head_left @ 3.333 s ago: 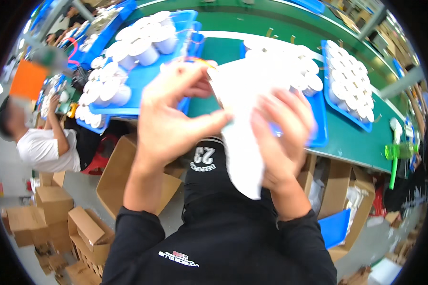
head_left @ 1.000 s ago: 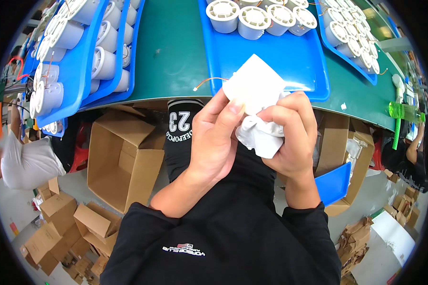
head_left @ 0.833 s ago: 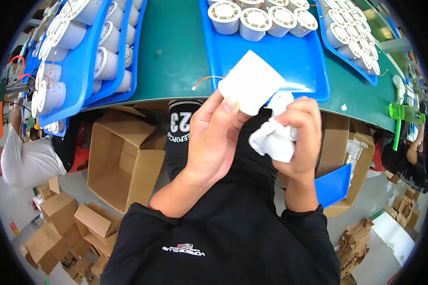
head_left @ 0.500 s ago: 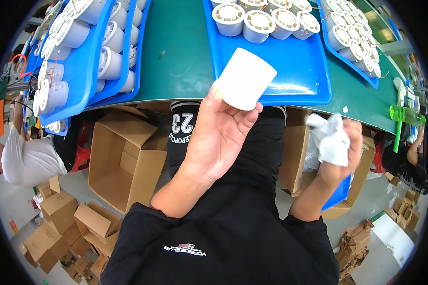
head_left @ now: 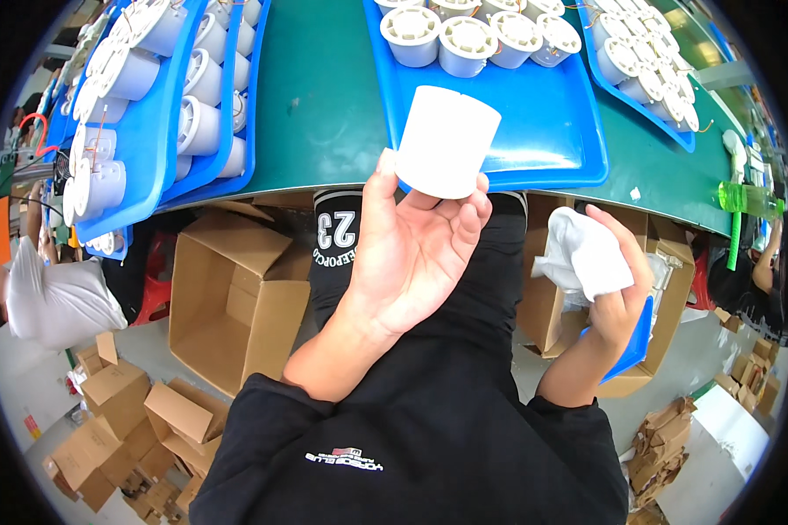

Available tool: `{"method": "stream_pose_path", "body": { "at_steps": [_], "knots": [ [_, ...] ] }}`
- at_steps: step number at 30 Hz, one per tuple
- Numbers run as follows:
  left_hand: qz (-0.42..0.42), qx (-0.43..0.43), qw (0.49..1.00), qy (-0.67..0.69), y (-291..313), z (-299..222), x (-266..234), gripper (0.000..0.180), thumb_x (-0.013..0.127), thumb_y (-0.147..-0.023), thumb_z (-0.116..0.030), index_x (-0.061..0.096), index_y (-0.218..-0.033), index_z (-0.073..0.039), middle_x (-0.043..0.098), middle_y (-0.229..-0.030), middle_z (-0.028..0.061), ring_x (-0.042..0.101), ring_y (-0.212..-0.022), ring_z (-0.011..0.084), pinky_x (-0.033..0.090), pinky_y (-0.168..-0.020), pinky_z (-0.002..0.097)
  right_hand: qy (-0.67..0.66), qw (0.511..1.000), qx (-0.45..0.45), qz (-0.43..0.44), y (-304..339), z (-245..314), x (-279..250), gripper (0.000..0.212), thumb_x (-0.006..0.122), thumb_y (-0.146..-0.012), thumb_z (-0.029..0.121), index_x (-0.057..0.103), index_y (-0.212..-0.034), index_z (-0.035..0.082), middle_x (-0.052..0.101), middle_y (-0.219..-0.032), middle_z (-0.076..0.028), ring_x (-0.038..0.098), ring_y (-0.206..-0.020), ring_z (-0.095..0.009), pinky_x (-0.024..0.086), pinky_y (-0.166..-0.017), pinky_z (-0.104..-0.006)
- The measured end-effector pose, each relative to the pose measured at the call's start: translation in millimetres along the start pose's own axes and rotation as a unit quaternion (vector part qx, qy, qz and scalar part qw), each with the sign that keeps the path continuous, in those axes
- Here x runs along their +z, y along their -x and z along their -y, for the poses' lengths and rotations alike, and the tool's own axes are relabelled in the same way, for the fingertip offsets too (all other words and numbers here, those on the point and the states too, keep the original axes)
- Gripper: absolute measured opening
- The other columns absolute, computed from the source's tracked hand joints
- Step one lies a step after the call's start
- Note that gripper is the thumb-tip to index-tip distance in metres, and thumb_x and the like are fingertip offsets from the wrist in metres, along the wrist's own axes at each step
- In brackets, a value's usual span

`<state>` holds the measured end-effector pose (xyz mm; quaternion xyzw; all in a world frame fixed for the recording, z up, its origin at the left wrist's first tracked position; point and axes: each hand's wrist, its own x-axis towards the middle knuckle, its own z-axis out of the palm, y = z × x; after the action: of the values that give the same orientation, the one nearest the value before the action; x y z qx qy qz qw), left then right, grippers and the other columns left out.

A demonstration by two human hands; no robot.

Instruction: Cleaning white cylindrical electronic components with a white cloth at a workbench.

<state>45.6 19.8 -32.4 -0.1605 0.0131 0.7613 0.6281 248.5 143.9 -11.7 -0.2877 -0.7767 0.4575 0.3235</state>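
Observation:
A smooth white cylindrical housing (head_left: 449, 143) is held up in my left hand (head_left: 416, 254), gripped near its lower end over the front edge of the table. Off to the right, clear of the housing, my right hand (head_left: 626, 284) has its fingers around a crumpled white cloth (head_left: 587, 254). Behind the housing lies a blue tray (head_left: 547, 131). Along its far part stand several similar white housings (head_left: 468, 45), with slotted round tops facing up.
Stacked blue trays (head_left: 140, 188) of white housings fill the table's left; another loaded tray (head_left: 643, 122) is at far right. A green bottle (head_left: 749, 199) stands near the right edge. Open cardboard boxes (head_left: 228, 297) flank my legs. A person in white (head_left: 61, 284) sits at left.
My left hand has turned the housing slightly more upright and shifted it a little left. My right hand has moved a bit lower, and the cloth now hangs differently over its fingers.

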Motion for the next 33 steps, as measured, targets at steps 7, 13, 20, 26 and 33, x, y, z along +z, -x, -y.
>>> {"method": "stream_pose_path", "body": {
  "at_steps": [7, 13, 20, 26, 33],
  "knots": [
    [0.035, -0.044, 0.996, 0.062, 1.6, -5.1, 0.5, 0.069, 0.063, -0.089, -0.046, 0.044, -0.131, 0.006, 0.050, -0.113, 0.0170, 0.055, -0.098, 0.0219, 0.054, -0.087, 0.0283, -0.109, 0.994, 0.007, -0.017, 2.8, -4.8, 19.4, 0.036, 0.054, -0.080, -0.003, 0.060, -0.115, -0.008, 0.067, -0.101, -0.012, 0.064, -0.089, -0.015, 0.048, -0.078, -0.0235],
    [0.112, -0.088, 0.984, 0.105, 0.5, -6.4, -0.8, 0.066, 0.069, -0.087, -0.037, 0.045, -0.132, 0.006, 0.049, -0.108, 0.0117, 0.053, -0.092, 0.0170, 0.053, -0.081, 0.0236, -0.153, 0.988, 0.005, -0.025, -0.2, -2.6, 29.1, 0.025, 0.059, -0.084, 0.000, 0.057, -0.108, -0.006, 0.066, -0.097, -0.009, 0.062, -0.086, -0.012, 0.049, -0.076, -0.0235],
    [0.193, -0.108, 0.963, 0.153, -2.0, -9.1, -6.5, 0.068, 0.060, -0.089, -0.050, 0.047, -0.129, 0.003, 0.053, -0.105, 0.0135, 0.055, -0.088, 0.0182, 0.053, -0.074, 0.0229, -0.147, 0.989, 0.021, -0.010, 1.5, -6.1, 35.8, 0.022, 0.062, -0.081, 0.001, 0.060, -0.102, -0.004, 0.064, -0.092, -0.007, 0.062, -0.080, -0.011, 0.049, -0.070, -0.0230],
    [0.215, -0.130, 0.959, 0.130, -3.6, -12.2, -6.7, 0.042, 0.053, -0.098, -0.023, 0.050, -0.129, 0.005, 0.052, -0.096, 0.0090, 0.057, -0.079, 0.0146, 0.054, -0.068, 0.0222, -0.140, 0.990, 0.037, -0.007, 4.5, -6.6, 35.1, 0.021, 0.063, -0.080, 0.001, 0.060, -0.101, -0.004, 0.064, -0.092, -0.008, 0.061, -0.081, -0.011, 0.048, -0.071, -0.0229],
    [0.194, -0.126, 0.963, 0.141, -2.3, -9.4, -6.6, 0.038, 0.051, -0.098, -0.020, 0.051, -0.127, 0.005, 0.054, -0.095, 0.0096, 0.059, -0.075, 0.0156, 0.054, -0.066, 0.0225, -0.169, 0.984, -0.041, -0.028, -6.6, -4.6, 46.0, 0.024, 0.068, -0.077, 0.001, 0.060, -0.100, -0.003, 0.064, -0.092, -0.010, 0.061, -0.081, -0.013, 0.047, -0.070, -0.0240]
  ]
}}
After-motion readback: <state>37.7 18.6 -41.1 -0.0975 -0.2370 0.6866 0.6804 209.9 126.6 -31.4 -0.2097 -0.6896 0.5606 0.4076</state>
